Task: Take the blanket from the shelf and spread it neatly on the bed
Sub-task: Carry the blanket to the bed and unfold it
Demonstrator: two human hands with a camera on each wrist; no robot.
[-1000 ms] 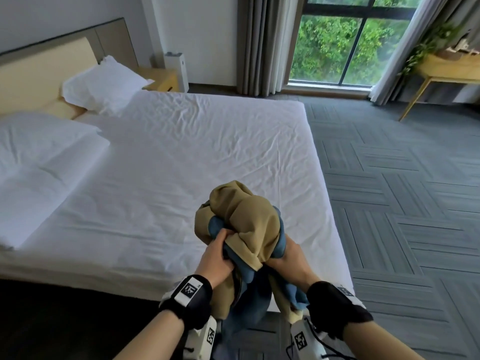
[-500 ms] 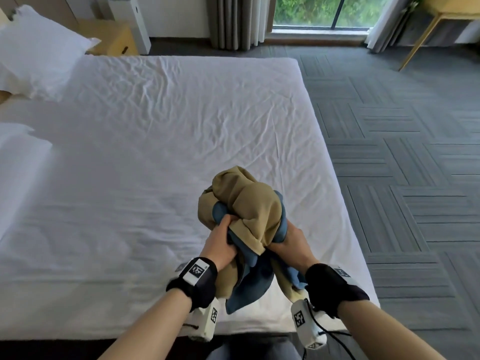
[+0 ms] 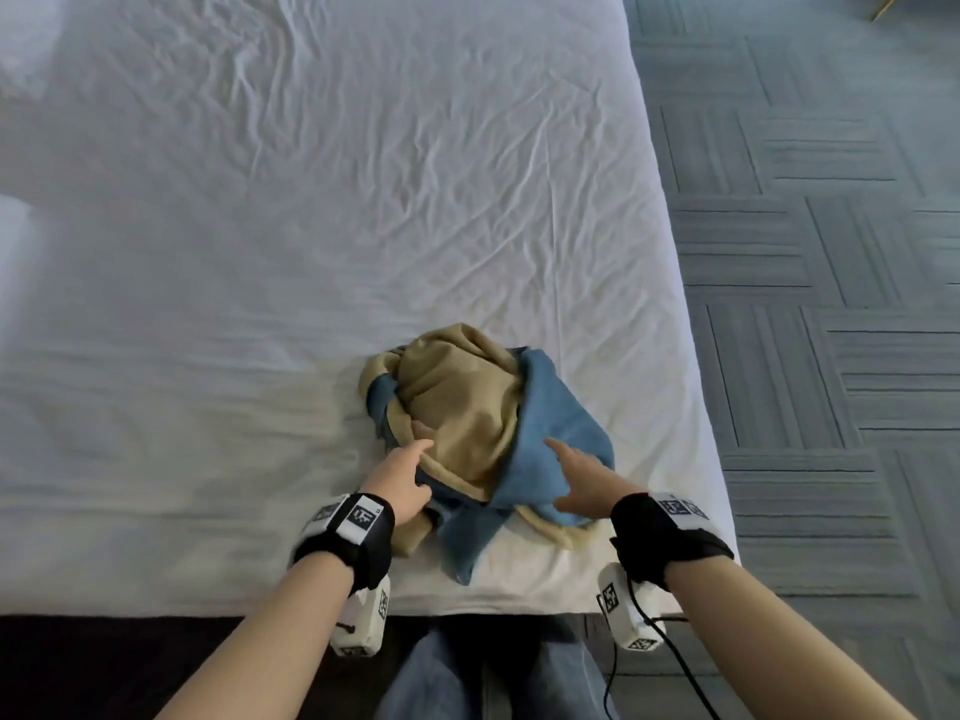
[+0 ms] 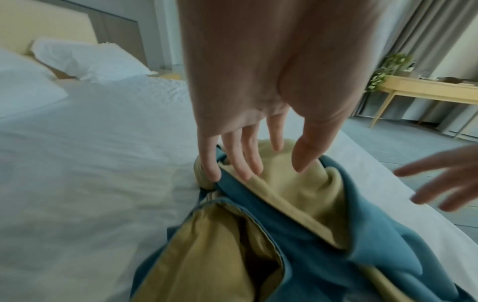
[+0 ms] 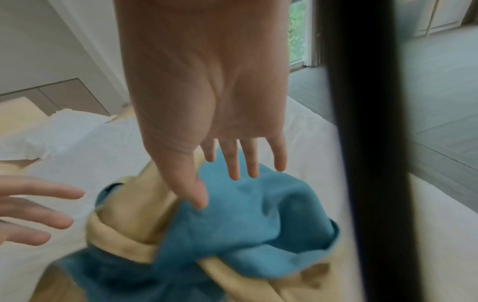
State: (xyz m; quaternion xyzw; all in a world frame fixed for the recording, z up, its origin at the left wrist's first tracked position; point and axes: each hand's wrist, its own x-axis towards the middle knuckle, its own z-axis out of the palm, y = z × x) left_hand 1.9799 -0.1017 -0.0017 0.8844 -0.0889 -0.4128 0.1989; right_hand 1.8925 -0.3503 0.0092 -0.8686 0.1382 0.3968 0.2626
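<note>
The blanket (image 3: 467, 418), tan on one side and blue on the other, lies bunched in a heap on the white bed (image 3: 260, 226) near its front right corner. My left hand (image 3: 402, 472) hovers at the heap's left side with fingers straight and spread, holding nothing. My right hand (image 3: 576, 478) is over the blue folds on the right, also spread. In the left wrist view the left hand (image 4: 253, 159) has its fingertips at the blanket (image 4: 297, 214). In the right wrist view the right hand (image 5: 227, 169) is just above the blue cloth (image 5: 245, 214).
Grey patterned carpet (image 3: 831, 252) runs along the bed's right side. White pillows (image 4: 77, 59) and a tan headboard (image 4: 51, 26) are at the far left end. A wooden table (image 4: 426, 92) with a plant stands by the curtains. My legs (image 3: 493, 672) are against the bed's front edge.
The blanket bundle, held up in both hands before, now lies on the bed. Both hands have let go and opened. The head view has tilted down toward the mattress.
</note>
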